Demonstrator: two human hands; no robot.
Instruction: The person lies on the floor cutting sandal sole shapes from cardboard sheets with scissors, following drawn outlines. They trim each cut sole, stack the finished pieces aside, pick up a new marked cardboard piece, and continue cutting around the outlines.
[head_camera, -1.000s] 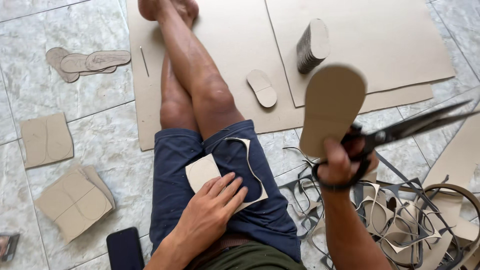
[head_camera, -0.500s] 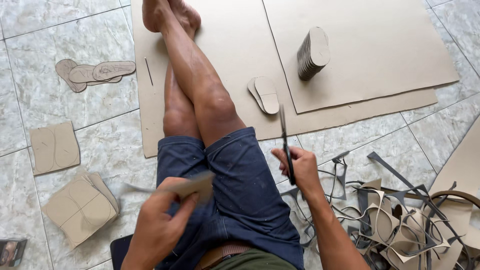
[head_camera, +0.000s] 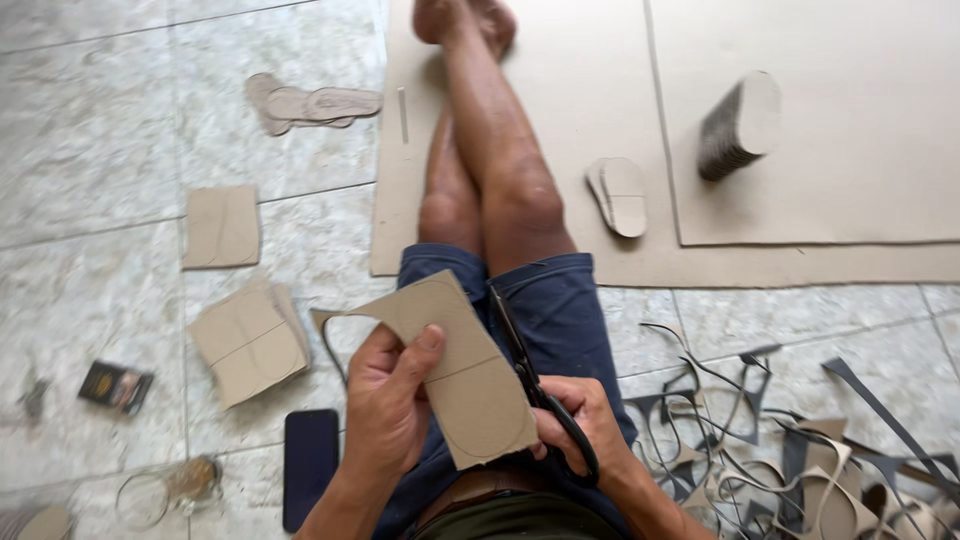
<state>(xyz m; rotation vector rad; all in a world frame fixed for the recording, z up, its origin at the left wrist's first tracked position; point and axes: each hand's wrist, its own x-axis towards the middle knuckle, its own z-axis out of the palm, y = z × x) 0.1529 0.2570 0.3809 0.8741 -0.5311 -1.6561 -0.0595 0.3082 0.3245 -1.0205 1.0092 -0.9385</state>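
My left hand (head_camera: 388, 400) grips a brown cardboard piece (head_camera: 462, 370) with a drawn sole outline, held over my lap. My right hand (head_camera: 583, 420) holds black scissors (head_camera: 528, 375), blades pointing up along the right edge of the cardboard piece. I sit on the floor with my legs (head_camera: 490, 150) stretched out in blue shorts.
Large cardboard sheets (head_camera: 830, 180) lie ahead with a stack of cut soles (head_camera: 740, 125) and two loose soles (head_camera: 620, 195). More soles (head_camera: 310, 105) and cardboard squares (head_camera: 245, 340) lie left. A dark phone (head_camera: 310, 465) rests by my hip. Offcut strips (head_camera: 800, 460) pile up right.
The cut sole shape held up in my right hand a second ago is gone. My left hand lifted a cardboard piece from my lap, and the scissors came to its edge.
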